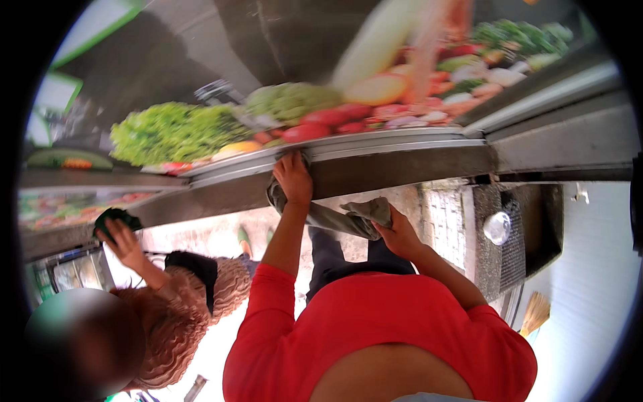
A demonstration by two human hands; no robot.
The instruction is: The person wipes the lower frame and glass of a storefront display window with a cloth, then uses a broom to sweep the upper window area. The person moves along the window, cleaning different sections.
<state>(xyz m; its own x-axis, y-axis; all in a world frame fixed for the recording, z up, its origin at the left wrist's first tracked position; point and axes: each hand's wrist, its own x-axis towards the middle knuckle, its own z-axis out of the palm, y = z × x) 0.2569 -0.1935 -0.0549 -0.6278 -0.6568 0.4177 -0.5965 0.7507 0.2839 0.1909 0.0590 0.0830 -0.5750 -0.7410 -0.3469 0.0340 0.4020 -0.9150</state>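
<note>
My left hand (294, 176) presses part of a grey-green cloth (331, 219) against the metal frame edge (371, 143) below a panel printed with vegetables (321, 118). From there the cloth hangs across to my right hand (399, 233), which grips its other end, lower and in front of my body. The part of the cloth under my left palm is mostly hidden.
At the left a person in a brown ruffled top (171, 331) holds a dark green cloth (118, 221) at the frame. On the right are a stone-like sink (545, 226), a shiny round metal item (497, 228), a tap (581, 193) and a straw broom (536, 314).
</note>
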